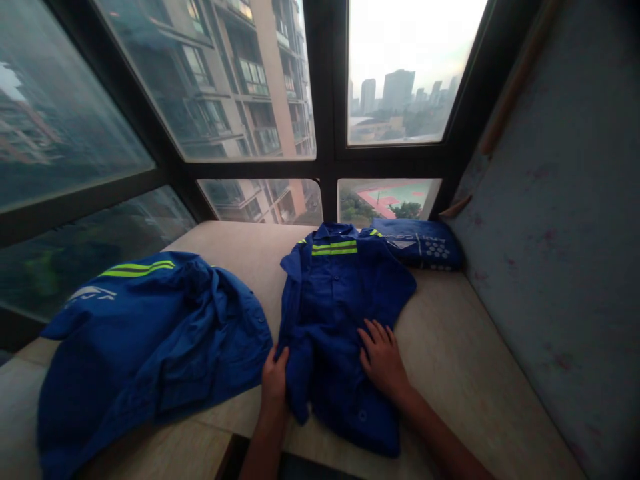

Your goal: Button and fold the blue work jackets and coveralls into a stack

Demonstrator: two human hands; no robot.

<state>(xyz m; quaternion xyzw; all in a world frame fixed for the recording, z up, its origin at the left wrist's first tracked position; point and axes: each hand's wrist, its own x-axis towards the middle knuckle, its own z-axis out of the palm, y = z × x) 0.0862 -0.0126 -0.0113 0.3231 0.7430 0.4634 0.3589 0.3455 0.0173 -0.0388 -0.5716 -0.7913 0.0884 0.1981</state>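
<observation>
One blue, yellow-striped fabric shirt (pixel 333 300): left hand (pixel 274 377) pinches its edge; right hand (pixel 384 360) rests spread, best smoothing lightly outward.

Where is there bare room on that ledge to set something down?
The largest bare patch of ledge lies right of the middle shirt, bordered by the wall and the bundle. Another sits behind the left shirt, before the window. It's crowded between the shirts, by the left hand; the right hand lies on the middle shirt.

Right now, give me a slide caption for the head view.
Left hand and right hand on a blue shirt, another blue garment beside it.
</observation>
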